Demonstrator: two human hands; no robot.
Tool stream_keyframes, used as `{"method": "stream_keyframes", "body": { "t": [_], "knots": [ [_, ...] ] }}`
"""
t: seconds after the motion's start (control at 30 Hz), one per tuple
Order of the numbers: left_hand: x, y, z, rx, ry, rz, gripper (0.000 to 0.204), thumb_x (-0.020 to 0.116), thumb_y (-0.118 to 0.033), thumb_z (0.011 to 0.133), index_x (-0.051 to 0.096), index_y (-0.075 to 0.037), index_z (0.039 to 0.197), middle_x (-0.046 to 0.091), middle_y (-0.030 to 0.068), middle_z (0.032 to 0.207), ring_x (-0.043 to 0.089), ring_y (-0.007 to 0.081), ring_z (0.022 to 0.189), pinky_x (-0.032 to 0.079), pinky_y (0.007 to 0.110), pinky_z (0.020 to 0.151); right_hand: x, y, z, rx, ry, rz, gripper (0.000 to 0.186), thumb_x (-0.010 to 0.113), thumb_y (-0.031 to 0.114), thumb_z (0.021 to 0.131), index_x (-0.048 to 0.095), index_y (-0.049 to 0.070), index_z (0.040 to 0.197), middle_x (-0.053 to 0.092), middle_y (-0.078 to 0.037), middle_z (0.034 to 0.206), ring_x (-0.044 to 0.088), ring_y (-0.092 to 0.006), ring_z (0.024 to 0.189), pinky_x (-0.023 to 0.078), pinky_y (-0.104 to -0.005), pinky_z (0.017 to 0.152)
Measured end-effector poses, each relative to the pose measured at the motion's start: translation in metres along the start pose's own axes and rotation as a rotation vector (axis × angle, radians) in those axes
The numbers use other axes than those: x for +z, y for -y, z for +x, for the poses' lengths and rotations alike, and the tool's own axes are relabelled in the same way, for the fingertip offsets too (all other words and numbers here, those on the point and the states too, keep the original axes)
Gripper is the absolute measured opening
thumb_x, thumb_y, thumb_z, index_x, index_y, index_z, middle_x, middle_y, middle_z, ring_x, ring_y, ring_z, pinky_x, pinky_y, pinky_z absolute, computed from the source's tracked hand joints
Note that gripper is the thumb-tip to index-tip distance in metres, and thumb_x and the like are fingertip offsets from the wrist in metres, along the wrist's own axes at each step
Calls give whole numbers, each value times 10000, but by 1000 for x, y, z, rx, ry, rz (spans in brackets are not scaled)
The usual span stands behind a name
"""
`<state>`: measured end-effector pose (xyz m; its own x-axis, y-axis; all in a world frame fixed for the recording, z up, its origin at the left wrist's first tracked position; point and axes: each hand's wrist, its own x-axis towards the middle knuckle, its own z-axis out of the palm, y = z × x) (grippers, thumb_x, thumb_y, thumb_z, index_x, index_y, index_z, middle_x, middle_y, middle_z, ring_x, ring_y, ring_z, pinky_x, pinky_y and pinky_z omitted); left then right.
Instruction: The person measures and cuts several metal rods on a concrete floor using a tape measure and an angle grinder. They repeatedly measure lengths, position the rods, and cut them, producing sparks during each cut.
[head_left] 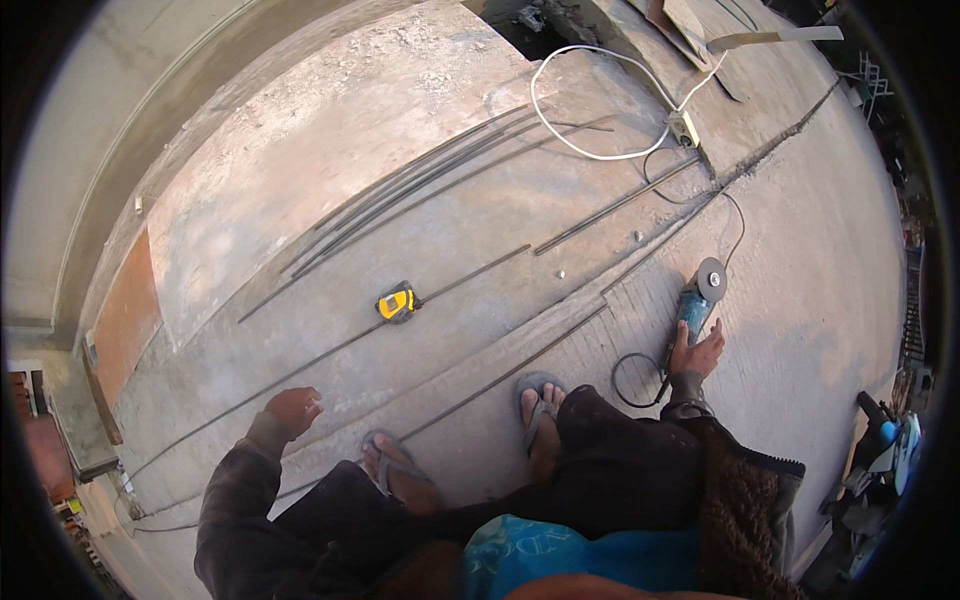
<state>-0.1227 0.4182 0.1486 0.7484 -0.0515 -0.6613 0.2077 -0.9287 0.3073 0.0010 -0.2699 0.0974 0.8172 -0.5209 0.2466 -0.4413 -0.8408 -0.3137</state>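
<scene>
A teal angle grinder with a round grey disc lies on the concrete to the right. My right hand is at its rear end, fingers spread and not wrapped round it; whether the hand touches the body I cannot tell. To the left, my left hand hangs above the floor with its fingers curled in; what they hold, if anything, is hidden. A yellow and black tape measure rests ahead of me, beside a long thin steel rod.
Several steel rods lie bundled farther off. A white cable loops to a socket box. Beyond is a dark hole in the slab. My sandalled feet straddle a rod. Assorted items stand at right.
</scene>
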Motion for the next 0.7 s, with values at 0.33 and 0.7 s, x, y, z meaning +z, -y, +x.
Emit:
{"method": "stream_keyframes", "body": {
  "t": [0.33,0.7],
  "knots": [
    [-5,3,64,150,-26,127,231,681,-166,793,667,-75,1005,690,148,827,681,288,797,527,393,724,-104,339,141,-1033,118,459,314,669,237,866,615,144,1161,603,-22,824,606,-186,750,508,-334,699],
    [-2,19,70,-9,160,-172,198,591,-55,856,654,-34,1044,712,107,846,699,202,674,539,340,634,-18,449,106,-776,410,64,434,664,305,833,584,151,1231,694,-175,1056,672,-331,986,519,-422,904]
  ]
}}
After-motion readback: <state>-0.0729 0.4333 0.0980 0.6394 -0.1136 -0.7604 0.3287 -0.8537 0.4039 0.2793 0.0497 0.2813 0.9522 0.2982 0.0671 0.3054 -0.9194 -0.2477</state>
